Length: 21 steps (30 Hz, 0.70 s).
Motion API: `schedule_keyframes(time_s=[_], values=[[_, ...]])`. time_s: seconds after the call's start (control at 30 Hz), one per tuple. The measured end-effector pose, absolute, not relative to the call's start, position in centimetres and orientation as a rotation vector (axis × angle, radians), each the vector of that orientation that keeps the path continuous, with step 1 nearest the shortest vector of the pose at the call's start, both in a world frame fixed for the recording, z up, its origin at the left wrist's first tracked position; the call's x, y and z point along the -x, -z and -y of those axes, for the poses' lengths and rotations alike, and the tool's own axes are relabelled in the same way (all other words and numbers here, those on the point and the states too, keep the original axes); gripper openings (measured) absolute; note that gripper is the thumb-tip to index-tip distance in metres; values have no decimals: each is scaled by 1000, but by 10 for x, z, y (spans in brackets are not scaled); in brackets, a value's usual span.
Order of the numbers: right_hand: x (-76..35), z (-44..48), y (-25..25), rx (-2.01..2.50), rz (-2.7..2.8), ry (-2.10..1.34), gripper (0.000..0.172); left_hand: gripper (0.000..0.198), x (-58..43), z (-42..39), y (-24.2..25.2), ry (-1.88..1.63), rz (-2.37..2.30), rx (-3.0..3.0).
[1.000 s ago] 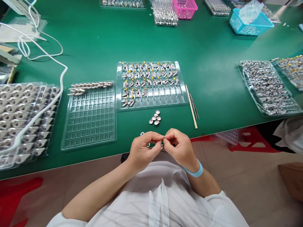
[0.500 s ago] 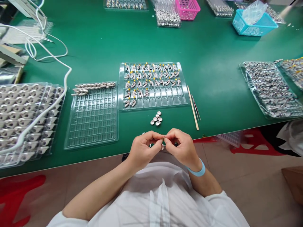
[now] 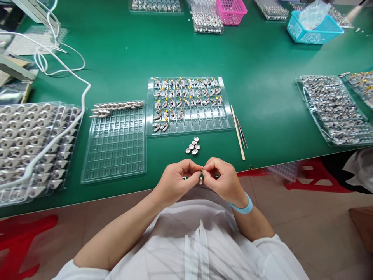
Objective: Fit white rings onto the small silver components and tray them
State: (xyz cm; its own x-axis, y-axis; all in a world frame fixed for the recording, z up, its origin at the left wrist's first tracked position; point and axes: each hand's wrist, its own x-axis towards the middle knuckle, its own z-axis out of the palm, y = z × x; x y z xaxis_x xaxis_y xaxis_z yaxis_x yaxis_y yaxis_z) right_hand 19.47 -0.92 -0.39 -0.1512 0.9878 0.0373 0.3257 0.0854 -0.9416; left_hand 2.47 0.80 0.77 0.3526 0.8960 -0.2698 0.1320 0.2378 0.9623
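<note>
Near the table's front edge, my left hand (image 3: 177,179) and my right hand (image 3: 223,179) meet fingertip to fingertip. Both are closed in a pinch around a small metal part (image 3: 201,180), mostly hidden by the fingers. Just beyond them lie several round silver caps (image 3: 193,146) in a loose group. Farther back, a clear plastic tray (image 3: 204,125) carries rows of small grey curved parts with yellow tips. To its left, another clear tray (image 3: 115,155) has grey parts (image 3: 116,105) lined up along its far edge.
A wooden stick (image 3: 238,133) and metal tweezers (image 3: 241,133) lie right of the middle tray. Trays of grey parts (image 3: 32,147) fill the left, crossed by a white cable (image 3: 84,93). Right stands a tray of silver parts (image 3: 335,109); behind, a blue basket (image 3: 316,35) and pink basket (image 3: 231,13).
My left hand has shifted very slightly, and its fingers stay pinched with those of my right hand. The things on the table lie as before.
</note>
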Motion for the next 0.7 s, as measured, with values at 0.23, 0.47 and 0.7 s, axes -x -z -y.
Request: schedule_keyframes(time_s=[0.23,0.47,0.7], values=[[-197,8,3,1294,1808,-821,10,18,-24,-13,-7,-615,-1113,-1310],[-195,21,4,1254,1703,-793,11,16,-27,-14,-4,-792,-1181,-1051],[-177,30,16,1232,1728,-512,24,15,-36,-13,-9,-886,-1220,-886]])
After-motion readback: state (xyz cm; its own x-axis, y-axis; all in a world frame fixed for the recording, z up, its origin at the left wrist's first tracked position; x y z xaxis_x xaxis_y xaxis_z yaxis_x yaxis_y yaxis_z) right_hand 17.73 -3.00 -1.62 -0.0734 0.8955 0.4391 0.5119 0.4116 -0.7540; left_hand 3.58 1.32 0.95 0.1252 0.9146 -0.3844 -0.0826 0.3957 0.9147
